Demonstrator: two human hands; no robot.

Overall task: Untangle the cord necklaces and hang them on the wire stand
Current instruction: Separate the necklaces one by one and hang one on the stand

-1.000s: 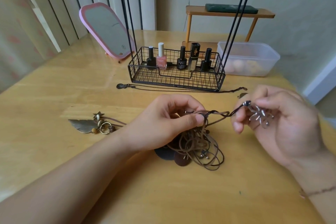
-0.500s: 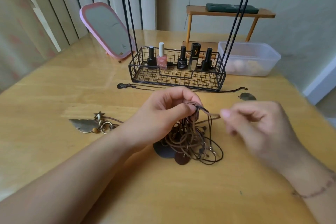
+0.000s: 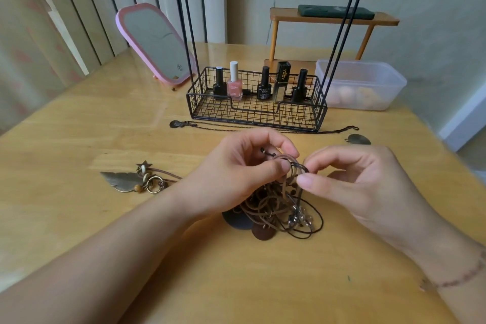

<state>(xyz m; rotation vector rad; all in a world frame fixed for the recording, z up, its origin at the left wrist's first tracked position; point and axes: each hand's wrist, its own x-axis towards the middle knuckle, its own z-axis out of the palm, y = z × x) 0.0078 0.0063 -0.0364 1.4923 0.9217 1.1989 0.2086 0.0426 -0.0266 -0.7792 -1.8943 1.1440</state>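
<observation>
Centre frame, the left hand (image 3: pixel 236 173) pinches the top of the tangled cord necklaces (image 3: pixel 284 205) above the tabletop (image 3: pixel 79 218); the right hand's (image 3: pixel 349 179) fingers (image 3: pixel 306 181) pinch what looks like one dark loop. Tease gently, don't yank.

Both forearms are bare; a thin beaded bracelet (image 3: pixel 457 280) circles the right wrist.
</observation>
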